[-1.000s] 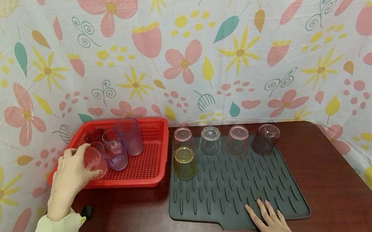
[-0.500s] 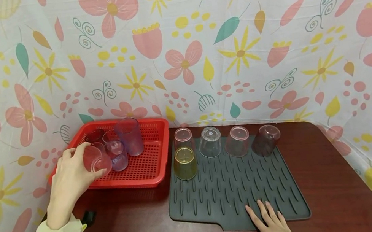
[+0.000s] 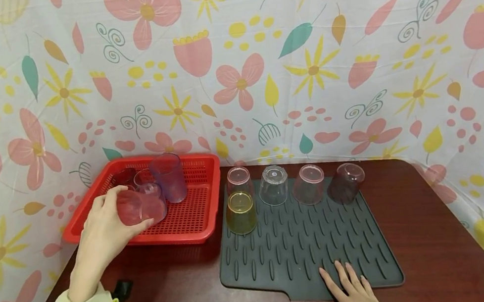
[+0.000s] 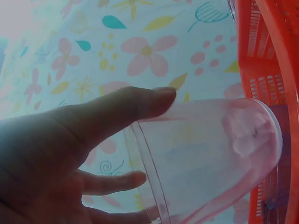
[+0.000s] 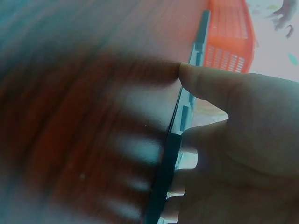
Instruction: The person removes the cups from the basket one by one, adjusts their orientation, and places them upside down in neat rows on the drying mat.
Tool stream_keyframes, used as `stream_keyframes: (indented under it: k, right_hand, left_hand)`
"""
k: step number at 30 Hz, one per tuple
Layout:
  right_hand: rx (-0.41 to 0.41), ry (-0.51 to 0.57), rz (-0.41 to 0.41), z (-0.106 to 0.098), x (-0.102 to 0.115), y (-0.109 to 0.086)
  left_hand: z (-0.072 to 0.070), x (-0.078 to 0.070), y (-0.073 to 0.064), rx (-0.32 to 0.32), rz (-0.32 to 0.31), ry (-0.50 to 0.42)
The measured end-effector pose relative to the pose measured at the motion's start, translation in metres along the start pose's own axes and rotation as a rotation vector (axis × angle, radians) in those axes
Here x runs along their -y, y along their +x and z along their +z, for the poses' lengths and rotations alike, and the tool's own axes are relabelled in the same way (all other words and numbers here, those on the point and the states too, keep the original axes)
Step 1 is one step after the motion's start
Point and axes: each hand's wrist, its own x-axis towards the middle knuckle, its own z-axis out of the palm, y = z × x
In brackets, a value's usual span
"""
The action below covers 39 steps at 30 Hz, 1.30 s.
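My left hand (image 3: pixel 103 231) grips a clear pink cup (image 3: pixel 142 206) on its side, its base pointing right, over the front left of the red plastic basket (image 3: pixel 184 236). In the left wrist view, thumb and fingers pinch the cup (image 4: pixel 205 149) near its rim. Behind it in the basket are a tall blue-purple tumbler (image 3: pixel 170 179), a small purple cup partly hidden by the held one, and a dark red cup (image 3: pixel 125 176). With fingers spread and straight, my right hand (image 3: pixel 354 295) rests on the front edge of the dark grey drying mat (image 3: pixel 280 246).
Along the mat's back stand upside-down cups: a pink one (image 3: pixel 238 175), a clear one (image 3: pixel 274 187), another pink one (image 3: pixel 308 185) and a dark purple one (image 3: pixel 346 184). A yellow cup (image 3: pixel 241 216) stands in front at left. Flowered cloth (image 3: pixel 238 81) hangs behind the brown table (image 3: pixel 177 288).
My left hand has moved right with the pink cup and tipped it further onto its side, so it now overlaps the purple cup. My right hand has stayed in place.
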Motion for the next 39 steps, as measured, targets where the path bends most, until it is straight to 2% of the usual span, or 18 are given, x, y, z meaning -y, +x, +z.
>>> stream_keyframes:
  k: [9, 20, 28, 39]
  right_hand:
    - [-0.019, -0.017, -0.009, 0.001, 0.0, 0.0]
    - [-0.005, 0.002, -0.015, 0.0, -0.001, 0.0]
    - [-0.004, 0.0, -0.02, -0.002, 0.001, 0.001]
    - [-0.016, 0.007, -0.037, -0.001, -0.002, 0.0]
  left_hand:
    - [0.008, -0.004, 0.0, 0.056, 0.012, -0.08]
    - [0.014, -0.01, -0.002, 0.045, 0.038, -0.149]
    - [0.018, -0.014, -0.003, 0.067, 0.072, -0.212]
    - [0.027, -0.019, -0.007, 0.009, 0.097, -0.261]
